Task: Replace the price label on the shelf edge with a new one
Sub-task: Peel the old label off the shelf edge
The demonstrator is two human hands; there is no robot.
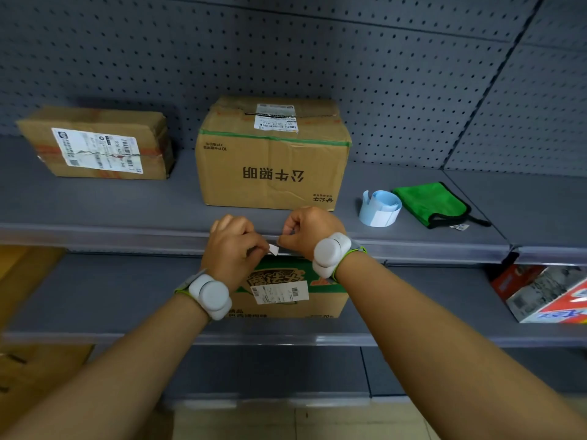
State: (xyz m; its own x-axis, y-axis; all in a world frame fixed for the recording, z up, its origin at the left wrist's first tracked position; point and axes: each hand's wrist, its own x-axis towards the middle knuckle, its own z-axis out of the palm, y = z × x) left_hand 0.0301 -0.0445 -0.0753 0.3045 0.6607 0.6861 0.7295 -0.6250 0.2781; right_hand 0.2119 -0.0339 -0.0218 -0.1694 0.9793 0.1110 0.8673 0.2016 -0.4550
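Price label, a small white scrap, sits at the clear strip on the shelf edge, between our two hands and just in front of the big carton; our left hand has its fingers curled and pinches the scrap at its left end; our right hand is curled too, fingertips pressed together at the strip beside it, though we cannot tell what, if anything, they hold. Whether this scrap is the old label or the new one we cannot say; either way we judge the step calls for a slow, even pull or slide along the strip, the right hand steadying the plastic so the paper neither tears nor creases. A label roll lies on the shelf to the right, near a green cloth. Writing: the big carton reads 公牛照明, printed upside down to us; the green-topped box below carries large characters, partly hidden; shipping stickers are too small to read.
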